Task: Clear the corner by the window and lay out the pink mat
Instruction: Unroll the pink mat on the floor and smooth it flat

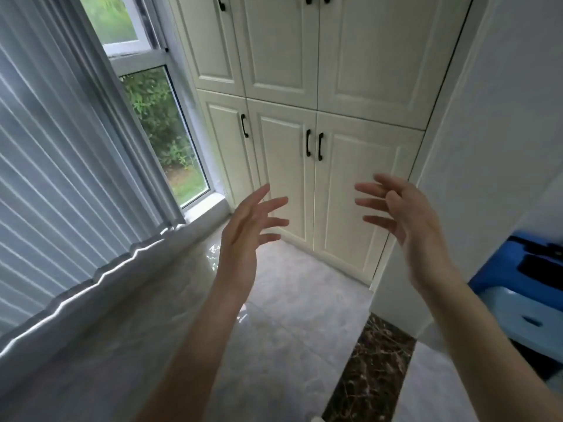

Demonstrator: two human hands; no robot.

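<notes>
Hands raised in front of the cream cupboard (307,123), which serves as landmark for everything else; the left hand (243,226) hangs before the lower left part of the cupboard with its fingers spread and nearly straight, its grip wide open and holding nothing; the right hand (405,214) hangs before the lower right door, fingers loosely bent and spread toward the left hand, its grip likewise open and empty; the two hands stand apart with the pair of black handles (313,144) above the gap between them; neither hand touches the cupboard or anything else.

Left of the cupboard stands the window (164,126), reaching down almost to the floor, with green shrubs seen through the glass; further left of the cupboard hangs a grey pleated curtain (61,166), its hem lying close to the floor; the corner between window and cupboard shows pale glossy floor tiles (289,300); the pink mat is not to be seen anywhere in the head view, so its place cannot be told.

Right of the cupboard rises a white wall (487,147); below and right of the cupboard, at the foot of that wall, a strip of dark brown marbled stone (371,370) crosses the floor; beyond the wall, far right of the cupboard, stand a dark blue plastic thing (511,263) and a light blue one (524,315) just below it, too cropped to name.
</notes>
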